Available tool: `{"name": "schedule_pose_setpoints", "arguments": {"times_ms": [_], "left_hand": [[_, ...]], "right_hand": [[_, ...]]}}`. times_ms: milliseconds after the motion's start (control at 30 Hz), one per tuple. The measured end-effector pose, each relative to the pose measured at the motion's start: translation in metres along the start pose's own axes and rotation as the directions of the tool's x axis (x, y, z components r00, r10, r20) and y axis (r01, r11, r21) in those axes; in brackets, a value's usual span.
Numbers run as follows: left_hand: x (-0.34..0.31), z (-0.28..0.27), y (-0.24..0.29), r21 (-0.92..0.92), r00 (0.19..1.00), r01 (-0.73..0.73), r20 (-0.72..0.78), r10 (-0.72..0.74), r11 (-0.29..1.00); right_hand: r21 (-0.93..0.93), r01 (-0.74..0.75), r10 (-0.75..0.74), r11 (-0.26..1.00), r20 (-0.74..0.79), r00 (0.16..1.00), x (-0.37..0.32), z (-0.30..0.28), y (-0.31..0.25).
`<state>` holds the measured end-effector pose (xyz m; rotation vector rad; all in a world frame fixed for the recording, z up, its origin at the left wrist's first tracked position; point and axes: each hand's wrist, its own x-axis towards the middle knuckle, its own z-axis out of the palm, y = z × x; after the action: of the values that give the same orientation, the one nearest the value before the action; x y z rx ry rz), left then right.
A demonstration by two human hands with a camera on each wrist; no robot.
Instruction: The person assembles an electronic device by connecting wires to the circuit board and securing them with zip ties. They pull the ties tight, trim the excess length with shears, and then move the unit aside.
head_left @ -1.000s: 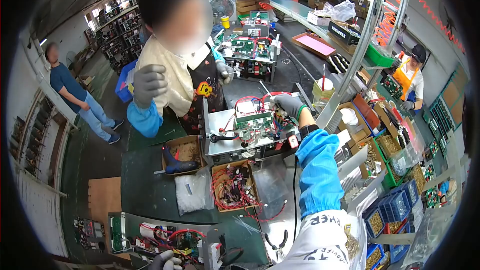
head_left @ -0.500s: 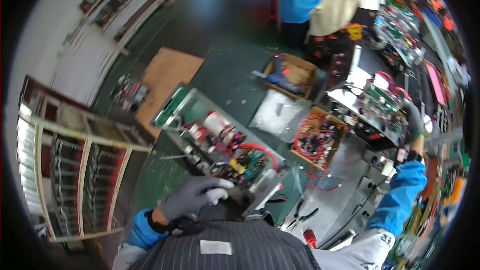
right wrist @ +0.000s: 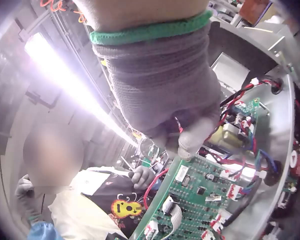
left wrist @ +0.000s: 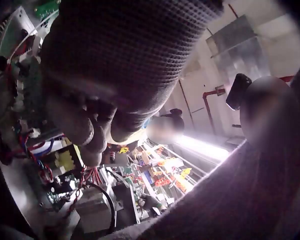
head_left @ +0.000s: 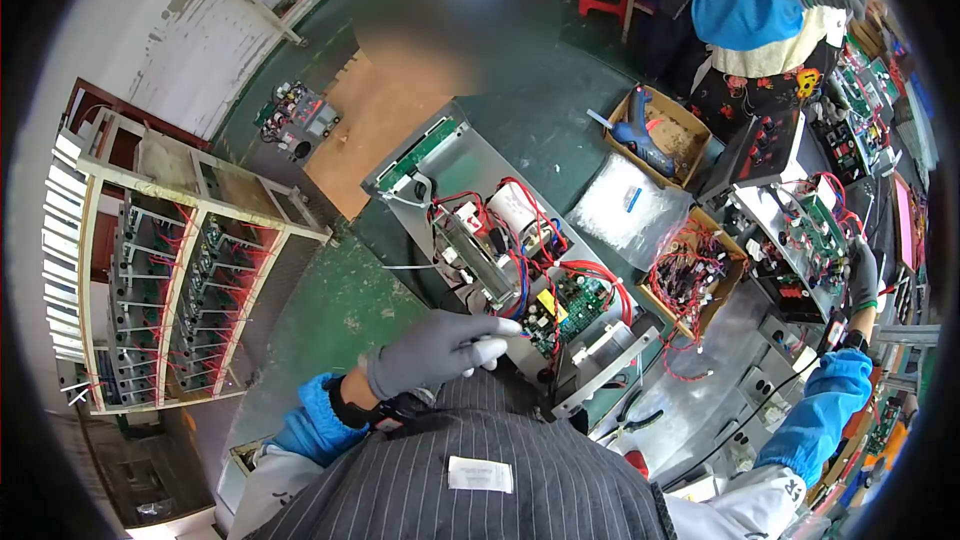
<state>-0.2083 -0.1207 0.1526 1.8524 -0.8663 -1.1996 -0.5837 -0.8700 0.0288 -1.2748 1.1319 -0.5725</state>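
Note:
My left hand (head_left: 430, 355), in a grey glove, is at the near edge of an open metal chassis (head_left: 478, 162). Its fingers are loosely bent, tips close to thin wires beside a green circuit board (head_left: 590, 295). In the left wrist view, these fingers (left wrist: 92, 132) hang above a yellow-wrapped part (left wrist: 65, 162). Out to the right, my gloved right hand (head_left: 862, 275) reaches over a second open chassis (head_left: 755, 210). The right wrist view has its curled fingertips at the edge of an upright green board (right wrist: 202, 187), with a thin red wire (right wrist: 179, 124) showing between finger and thumb.
Between the chassis stand a carton of red wiring (head_left: 690, 285), a plastic bag (head_left: 625, 205) and a box holding a blue glue gun (head_left: 640, 135). Pliers (head_left: 630, 418) lie in front. Across the bench is another person (head_left: 760, 35); a rack of units (head_left: 160, 290) stands left.
The head view has swung left and down, bringing the near chassis and my left hand fully into sight. My right hand stays at the far chassis.

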Motion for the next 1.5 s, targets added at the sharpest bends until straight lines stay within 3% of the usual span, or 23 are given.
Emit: {"name": "schedule_pose_setpoints", "arguments": {"times_ms": [100, 167, 200, 233, 300, 367, 433, 567, 633, 700, 767, 833, 900, 967, 1033, 1100, 1133, 1167, 1200, 1233, 1300, 1433, 1500], "left_hand": [[0.009, 0.004, 0.008, 0.016, 0.992, 0.083, 0.092, -0.084, 0.996], [0.016, 0.003, 0.002, 0.249, 0.988, -0.111, -0.075, 0.133, 0.962], [0.018, -0.006, 0.015, 0.225, 0.98, -0.102, -0.148, 0.137, 0.969], [0.024, -0.015, 0.025, 0.302, 0.965, -0.126, -0.183, 0.187, 0.945], [0.037, -0.027, 0.022, 0.444, 0.917, -0.193, -0.237, 0.322, 0.875], [0.051, -0.034, 0.016, 0.545, 0.891, -0.257, -0.187, 0.415, 0.798], [0.062, -0.037, 0.01, 0.638, 0.862, -0.306, -0.129, 0.49, 0.707], [0.073, -0.039, 0.019, 0.608, 0.785, -0.432, -0.11, 0.609, 0.666], [0.07, -0.03, 0.025, 0.44, 0.775, -0.496, -0.164, 0.61, 0.749], [0.059, -0.022, 0.035, 0.459, 0.772, -0.477, -0.188, 0.607, 0.749], [0.047, -0.017, 0.043, 0.464, 0.549, -0.639, -0.283, 0.786, 0.613], [0.03, -0.019, 0.045, 0.412, 0.542, -0.722, -0.163, 0.824, 0.556], [0.014, -0.018, 0.044, 0.481, 0.533, -0.76, 0.078, 0.842, 0.437], [0.0, -0.018, 0.027, 0.451, 0.641, -0.746, 0.286, 0.712, 0.49], [-0.003, -0.022, -0.002, 0.43, 0.672, -0.736, 0.371, 0.64, 0.523], [-0.004, -0.028, -0.037, 0.117, 0.715, -0.668, 0.374, 0.591, 0.735], [-0.012, -0.041, -0.026, -0.052, 0.787, -0.42, 0.476, 0.392, 0.906], [-0.015, -0.046, -0.035, -0.063, 0.787, -0.41, 0.48, 0.388, 0.91], [-0.017, -0.051, -0.045, -0.211, 0.796, -0.177, 0.544, 0.266, 0.961], [-0.018, -0.055, -0.055, -0.328, 0.769, 0.076, 0.621, 0.154, 0.941], [-0.018, -0.058, -0.068, -0.347, 0.749, 0.146, 0.65, 0.125, 0.927], [-0.013, -0.059, -0.086, -0.387, 0.667, 0.169, 0.722, 0.183, 0.907], [-0.012, -0.06, -0.087, -0.342, 0.597, 0.302, 0.796, 0.103, 0.89]], "right_hand": [[-0.031, 0.116, -0.118, 0.993, -0.068, 0.991, -0.006, 0.004, 0.008], [-0.007, 0.086, -0.086, 0.996, -0.106, 0.991, -0.006, 0.005, 0.007], [-0.014, 0.095, -0.096, 0.995, -0.109, 0.989, -0.004, 0.006, 0.008], [-0.064, 0.051, -0.047, 0.997, 0.063, 0.997, -0.008, -0.003, 0.001], [-0.082, 0.095, -0.106, 0.992, -0.138, 0.985, -0.013, 0.002, 0.0], [-0.252, 0.291, -0.35, 0.923, -0.232, 0.908, 0.02, -0.044, 0.013], [-0.218, 0.27, -0.327, 0.938, -0.297, 0.897, -0.013, -0.029, -0.01], [-0.347, 0.139, -0.152, 0.927, -0.011, 0.988, -0.134, 0.054, -0.075], [-0.221, 0.196, -0.102, 0.956, 0.373, 0.922, -0.191, 0.104, -0.095], [-0.401, 0.177, -0.045, 0.899, 0.316, 0.948, -0.289, 0.193, -0.126], [-0.533, 0.312, -0.012, 0.786, 0.492, 0.87, -0.354, 0.256, -0.134], [-0.439, 0.745, -0.23, 0.502, 0.763, 0.604, -0.403, 0.312, -0.116], [-0.417, 0.85, -0.184, 0.322, 0.853, 0.488, -0.455, 0.359, -0.105], [-0.477, 0.827, -0.147, 0.298, 0.833, 0.533, -0.491, 0.392, -0.089], [-0.5, 0.797, -0.222, 0.338, 0.781, 0.584, -0.517, 0.416, -0.078], [-0.525, 0.73, -0.225, 0.437, 0.723, 0.654, -0.533, 0.432, -0.063], [-0.464, 0.573, -0.228, 0.676, 0.608, 0.761, -0.54, 0.44, -0.054], [-0.342, 0.382, -0.188, 0.858, 0.484, 0.854, -0.547, 0.447, -0.043], [-0.091, -0.015, 0.052, 0.996, 0.418, 0.907, -0.555, 0.452, -0.025], [0.068, -0.113, 0.073, 0.991, 0.427, 0.901, -0.56, 0.461, -0.014], [0.133, -0.186, 0.126, 0.974, 0.369, 0.921, -0.573, 0.489, 0.016], [0.035, -0.055, 0.042, 0.998, 0.302, 0.952, -0.584, 0.519, 0.043], [0.063, -0.083, 0.06, 0.994, 0.304, 0.951, -0.586, 0.517, 0.046]]}}
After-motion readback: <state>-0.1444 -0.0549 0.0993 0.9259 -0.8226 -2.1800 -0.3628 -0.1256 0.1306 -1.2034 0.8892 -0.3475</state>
